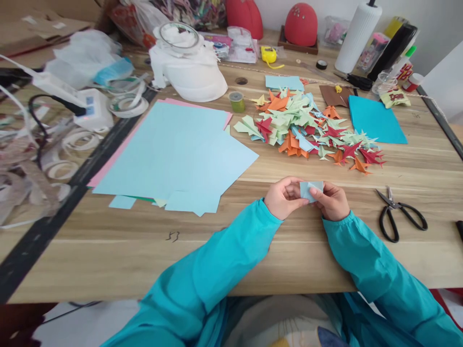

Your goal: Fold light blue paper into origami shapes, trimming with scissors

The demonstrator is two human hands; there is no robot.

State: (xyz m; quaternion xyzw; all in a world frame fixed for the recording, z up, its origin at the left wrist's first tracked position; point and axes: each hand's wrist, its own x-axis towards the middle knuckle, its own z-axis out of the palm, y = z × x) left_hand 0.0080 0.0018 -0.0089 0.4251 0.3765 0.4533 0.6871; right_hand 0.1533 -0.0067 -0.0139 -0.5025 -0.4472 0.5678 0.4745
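Note:
A small piece of light blue folded paper (306, 188) is held up just above the table between both my hands. My left hand (283, 197) pinches its left edge between thumb and fingers. With its thumb lying across the front, my right hand (333, 201) grips the right side; the fingers behind the paper are partly hidden. Beyond them lies a heap of folded paper figures (292, 115) in pale green, orange, red and blue. Black-handled scissors (392, 205) rest to the right of my right hand, blades slightly apart.
Large light blue sheets (170, 149) cover the left of the table, over pink ones. A thread spool (237, 102) stands behind them. At the right back are a turquoise sheet (378, 120) and a white cylinder (358, 36). A power strip (94, 110) and tape rolls crowd the left.

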